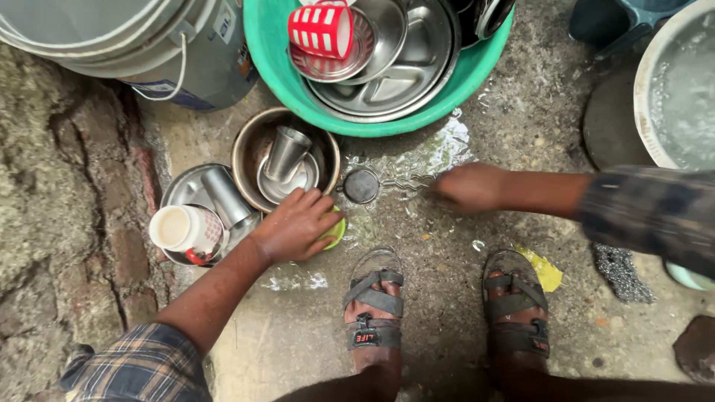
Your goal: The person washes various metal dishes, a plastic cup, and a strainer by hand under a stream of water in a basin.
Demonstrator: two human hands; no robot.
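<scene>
Head view: my right hand [471, 186] closed on the handle of a small strainer [362, 185], long axis left–right, mesh end leftward; my left hand [296, 225] cups a green scrubber [335, 232], just near of the mesh.
</scene>
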